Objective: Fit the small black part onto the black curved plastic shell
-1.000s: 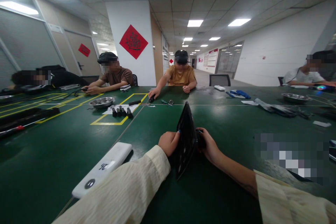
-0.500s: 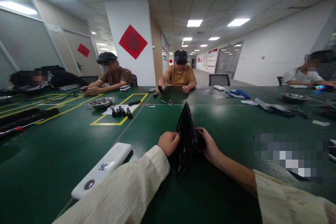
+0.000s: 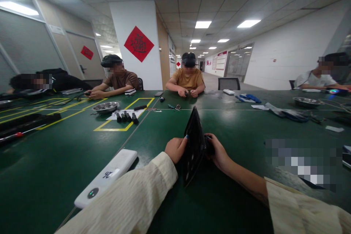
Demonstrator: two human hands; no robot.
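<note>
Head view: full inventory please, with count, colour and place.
Table: 1, green, spanning the view
Rectangular panel: 1, black, near centre
Numbered device: 1, white, table's near left
Cylinders: about 4, black, by the yellow tape
Metal bowls: at least 2, silver, table's left and right
Bundle: 1, blue and white, table's far right
People: at least 4, mixed-colour tops, around the table
Diamond sign: 1, red, on the pillar
Chair: at least 1, dark, beyond the table
Ceiling lights: several, white, overhead
Remaining small items: too blurred to name
Left hand: 1, cream-sleeved, on panel's left side
Right hand: 1, cream-sleeved, at panel's right side
</note>
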